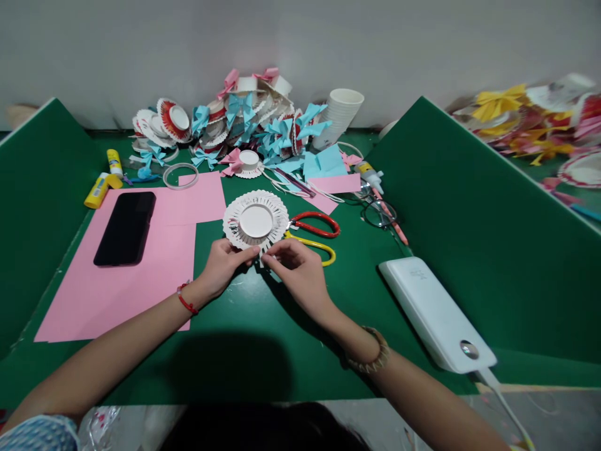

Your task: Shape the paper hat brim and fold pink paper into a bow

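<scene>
Together, the left hand (pixel 220 268) and right hand (pixel 303 280) pinch a fringed paper disc (pixel 256 220) between their fingers (pixel 245 255), midway between the side edges of the desk (pixel 235 310), a white power bank (pixel 439 318) near the right edge bearing illegible print (pixel 417 274).

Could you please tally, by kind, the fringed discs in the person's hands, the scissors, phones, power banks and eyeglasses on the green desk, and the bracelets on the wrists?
Fringed white paper disc: 1
Scissors: 1 pair
Phone: 1
Power bank: 1
Eyeglasses: 1 pair
Bracelets: 2, one red, one beige
Total: 7
</scene>
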{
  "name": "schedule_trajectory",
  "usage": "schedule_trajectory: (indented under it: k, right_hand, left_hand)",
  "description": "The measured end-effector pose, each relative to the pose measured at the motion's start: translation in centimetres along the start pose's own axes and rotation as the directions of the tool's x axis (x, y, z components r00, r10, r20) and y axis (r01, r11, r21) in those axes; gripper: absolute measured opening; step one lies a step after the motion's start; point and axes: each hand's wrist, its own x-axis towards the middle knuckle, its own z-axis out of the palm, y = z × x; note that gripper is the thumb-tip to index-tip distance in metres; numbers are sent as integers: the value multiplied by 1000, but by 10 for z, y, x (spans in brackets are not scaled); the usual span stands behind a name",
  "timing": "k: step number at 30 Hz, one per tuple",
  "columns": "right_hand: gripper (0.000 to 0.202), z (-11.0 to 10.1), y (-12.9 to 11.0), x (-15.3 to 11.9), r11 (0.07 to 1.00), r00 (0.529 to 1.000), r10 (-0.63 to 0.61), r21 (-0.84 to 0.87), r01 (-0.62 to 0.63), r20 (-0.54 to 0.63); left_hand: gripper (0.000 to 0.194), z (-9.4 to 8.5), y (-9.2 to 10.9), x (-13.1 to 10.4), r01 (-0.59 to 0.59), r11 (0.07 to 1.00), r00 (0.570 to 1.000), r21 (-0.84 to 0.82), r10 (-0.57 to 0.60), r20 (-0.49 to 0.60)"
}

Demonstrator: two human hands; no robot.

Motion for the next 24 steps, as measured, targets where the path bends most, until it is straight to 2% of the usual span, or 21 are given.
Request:
schedule_trajectory:
  k: [8, 15, 19, 24]
  right_hand:
    - [6, 0, -1, 1, 999, 1000, -17, -27, 17, -1]
    - [4, 0, 0, 0, 994, 998, -61, -91, 62, 20]
    - [7, -1, 2, -1, 940, 975, -218, -259, 222, 46]
    - [9, -2, 4, -4, 720, 867, -479, -504, 478, 138]
  left_hand:
    - [24, -1, 0, 0, 12, 999, 1000, -43, -11, 16]
    - [25, -2, -2, 0, -10, 998, 1000, 68, 12, -27]
    - [28, -1, -4, 1, -34, 996, 998, 79, 37, -47]
    - [28, 2, -4, 0, -38, 997, 995, 71, 45, -92]
